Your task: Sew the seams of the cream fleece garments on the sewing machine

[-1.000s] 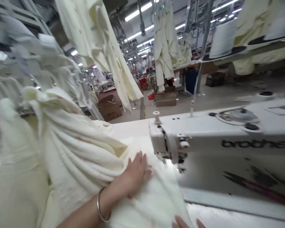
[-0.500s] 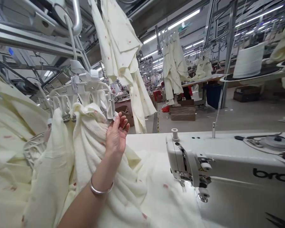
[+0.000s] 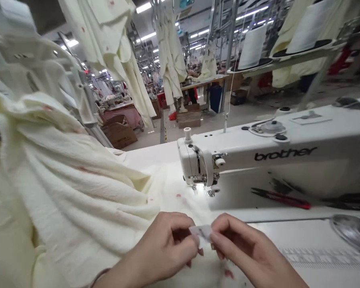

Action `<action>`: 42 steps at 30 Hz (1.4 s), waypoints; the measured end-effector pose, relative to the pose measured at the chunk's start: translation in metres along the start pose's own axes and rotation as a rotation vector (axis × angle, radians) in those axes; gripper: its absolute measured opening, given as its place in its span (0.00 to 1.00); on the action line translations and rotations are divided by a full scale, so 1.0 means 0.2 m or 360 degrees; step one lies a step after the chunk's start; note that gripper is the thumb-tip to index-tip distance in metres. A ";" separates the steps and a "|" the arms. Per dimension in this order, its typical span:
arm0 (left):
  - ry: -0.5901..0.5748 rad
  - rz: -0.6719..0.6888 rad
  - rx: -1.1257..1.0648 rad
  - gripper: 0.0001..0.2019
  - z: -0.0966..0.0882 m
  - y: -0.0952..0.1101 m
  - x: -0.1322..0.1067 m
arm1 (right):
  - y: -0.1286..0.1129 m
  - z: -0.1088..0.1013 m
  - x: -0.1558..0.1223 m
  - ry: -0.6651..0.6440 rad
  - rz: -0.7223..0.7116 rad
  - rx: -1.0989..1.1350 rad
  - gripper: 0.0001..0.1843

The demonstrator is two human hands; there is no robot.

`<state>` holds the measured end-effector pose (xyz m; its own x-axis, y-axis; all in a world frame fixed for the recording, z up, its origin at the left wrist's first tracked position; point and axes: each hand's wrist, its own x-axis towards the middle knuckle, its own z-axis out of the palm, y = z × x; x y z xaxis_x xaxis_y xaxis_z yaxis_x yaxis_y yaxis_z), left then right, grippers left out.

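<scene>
My left hand (image 3: 165, 246) and my right hand (image 3: 246, 250) meet low in the middle of the view. Together they pinch a small white label (image 3: 201, 232) between thumbs and fingers, just above the cream fabric (image 3: 78, 188). That fabric, dotted with small red marks, hangs in folds from a white plastic hanger clamp (image 3: 81, 100) at the left and spreads over the table toward the needle. The white Brother sewing machine (image 3: 258, 156) stands behind my hands, its needle area (image 3: 202, 182) lit and a short way beyond the label.
Red-handled snips (image 3: 280, 197) lie at the machine's base on the right. A metal dish (image 3: 352, 232) sits at the far right on the table. Cream garments (image 3: 171, 56) hang overhead. Cardboard boxes (image 3: 118, 134) and work tables stand across the aisle.
My left hand came down from the hanging fabric by the clamp to the table front. My right hand joined it, and both now hold a small label. The view swung back to the machine.
</scene>
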<state>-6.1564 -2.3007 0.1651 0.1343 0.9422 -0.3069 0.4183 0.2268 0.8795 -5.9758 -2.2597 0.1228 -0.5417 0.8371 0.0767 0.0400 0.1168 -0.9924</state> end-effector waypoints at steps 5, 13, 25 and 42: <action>0.0131 0.0034 -0.0129 0.13 -0.04 -0.03 0.02 | -0.03 0.09 0.01 0.0191 0.0178 0.0160 0.18; 0.0148 -0.0174 -0.0514 0.18 0.00 -0.02 0.04 | 0.01 0.09 0.00 0.0251 0.0154 0.0119 0.17; 0.0338 0.0360 0.1010 0.04 -0.11 -0.29 0.47 | 0.49 0.06 -0.08 0.0447 -0.1073 -0.1731 0.16; 0.0096 -0.0416 0.0089 0.06 0.01 -0.19 0.50 | 0.51 0.08 0.02 0.0634 -0.0737 -0.1528 0.12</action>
<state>-6.1572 -2.2165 0.1004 -0.0379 0.8667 -0.4973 0.4809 0.4521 0.7513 -5.9881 -2.2533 0.0199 -0.3732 0.6973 0.6119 0.6248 0.6765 -0.3898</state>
